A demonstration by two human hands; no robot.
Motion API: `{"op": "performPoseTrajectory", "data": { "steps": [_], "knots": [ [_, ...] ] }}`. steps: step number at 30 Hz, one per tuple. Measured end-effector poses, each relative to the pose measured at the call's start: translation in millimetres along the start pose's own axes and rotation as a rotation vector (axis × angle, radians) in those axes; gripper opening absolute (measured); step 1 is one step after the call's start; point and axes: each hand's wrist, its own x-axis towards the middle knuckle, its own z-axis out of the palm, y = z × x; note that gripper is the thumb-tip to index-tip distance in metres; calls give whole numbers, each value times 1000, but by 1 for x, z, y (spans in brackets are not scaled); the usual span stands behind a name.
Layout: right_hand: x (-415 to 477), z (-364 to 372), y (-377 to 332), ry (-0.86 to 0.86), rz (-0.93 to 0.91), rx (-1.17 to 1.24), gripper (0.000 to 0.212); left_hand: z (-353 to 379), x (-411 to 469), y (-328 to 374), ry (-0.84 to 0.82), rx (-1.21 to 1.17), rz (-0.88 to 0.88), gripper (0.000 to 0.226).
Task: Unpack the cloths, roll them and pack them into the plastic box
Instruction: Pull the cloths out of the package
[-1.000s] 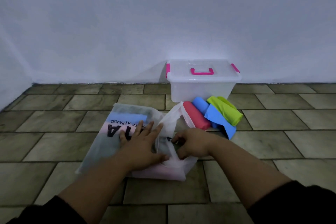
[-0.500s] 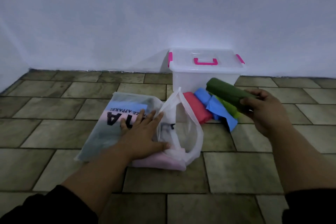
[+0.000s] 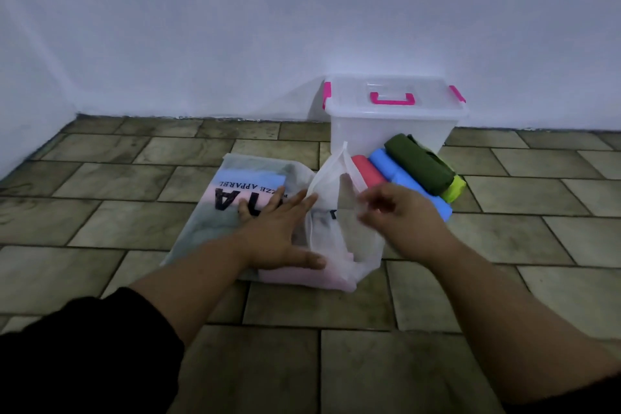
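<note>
A translucent white bag [image 3: 218, 222] with black lettering lies on the tiled floor, folded cloths showing through it. My left hand [image 3: 275, 232] presses flat on the bag, fingers spread. My right hand [image 3: 400, 212] is blurred at the bag's raised mouth [image 3: 339, 185]; whether it pinches the fabric I cannot tell. Against the wall stands the clear plastic box [image 3: 389, 131], its lid on, with pink handle and latches. In front of it lie rolled cloths: red [image 3: 364, 168], blue [image 3: 396, 175], dark green [image 3: 418, 163] on top, and lime green [image 3: 453, 188].
A white wall rises behind the box, meeting a side wall at the far left. Olive-brown floor tiles [image 3: 504, 239] stretch to either side of the bag and toward me. My dark sleeves fill the lower corners.
My right hand pulled a dark green roll from the bag, laid it on the pile by the box, and has come back to the bag's mouth. My left hand stayed pressed on the bag.
</note>
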Motion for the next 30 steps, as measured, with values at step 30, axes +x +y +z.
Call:
{"op": "performPoseTrajectory", "data": {
  "steps": [30],
  "knots": [
    [-8,22,0,-220,107,125,32,17,-4,15,229,-101,-90,96]
  ]
}}
